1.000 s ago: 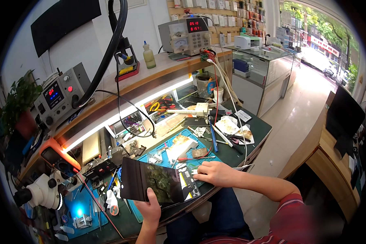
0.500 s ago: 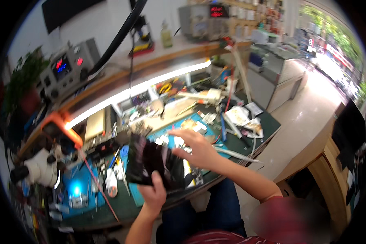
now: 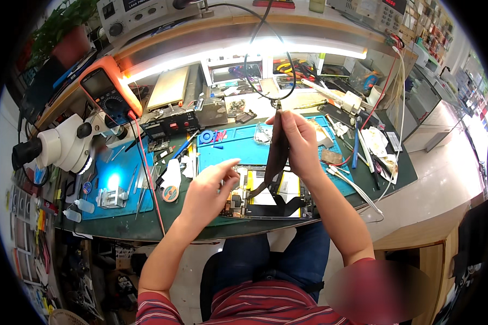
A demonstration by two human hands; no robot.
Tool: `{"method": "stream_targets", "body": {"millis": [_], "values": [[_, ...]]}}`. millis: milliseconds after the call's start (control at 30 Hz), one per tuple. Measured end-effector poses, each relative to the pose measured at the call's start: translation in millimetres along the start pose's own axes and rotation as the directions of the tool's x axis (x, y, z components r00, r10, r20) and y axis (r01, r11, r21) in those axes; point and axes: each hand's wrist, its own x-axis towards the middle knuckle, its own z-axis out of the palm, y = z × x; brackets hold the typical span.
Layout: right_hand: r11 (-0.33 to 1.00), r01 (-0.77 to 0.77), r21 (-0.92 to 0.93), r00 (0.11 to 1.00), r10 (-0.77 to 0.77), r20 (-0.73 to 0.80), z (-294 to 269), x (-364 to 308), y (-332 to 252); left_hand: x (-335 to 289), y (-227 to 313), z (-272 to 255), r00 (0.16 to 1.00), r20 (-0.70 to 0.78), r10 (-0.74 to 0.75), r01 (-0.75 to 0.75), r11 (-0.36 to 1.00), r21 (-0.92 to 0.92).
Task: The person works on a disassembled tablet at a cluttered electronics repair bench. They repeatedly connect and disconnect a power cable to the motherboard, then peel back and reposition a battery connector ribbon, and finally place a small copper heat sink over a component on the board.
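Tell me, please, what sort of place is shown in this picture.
It looks like an electronics repair workplace, probably in a small shop: there is a white microscope at the left, an orange meter near it, and what seems an opened tablet with its inside parts showing.

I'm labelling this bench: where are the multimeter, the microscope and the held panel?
Multimeter (image 3: 113, 101): head view, its dial.
Microscope (image 3: 61, 145): head view, white body.
Held panel (image 3: 277, 147): head view, its dark middle.
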Motion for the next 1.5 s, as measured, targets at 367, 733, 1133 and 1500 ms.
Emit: {"method": "stream_targets", "body": {"millis": [367, 733, 1133, 1500], "values": [[0.999, 0.015, 0.048, 1.000, -0.016, 0.011, 5, -5, -7, 1, -5, 12, 0.903, 0.249, 0.351, -0.428, 0.793, 0.434], [0.999, 0.019, 0.051, 0.999, -0.021, 0.029, 2, -4, -7, 4, -2, 9, 0.802, 0.316, 0.507, -0.596, 0.644, 0.480], [0.998, 0.028, 0.062, 0.999, -0.027, -0.019, 1, -3, -2, -6, -10, 6, 0.862, 0.126, 0.490, -0.498, 0.778, 0.382], [0.994, 0.013, 0.108, 1.000, -0.014, 0.003, 5, -4, -11, -21, 1, 8, 0.914, 0.161, 0.371, -0.404, 0.856, 0.322]]}}
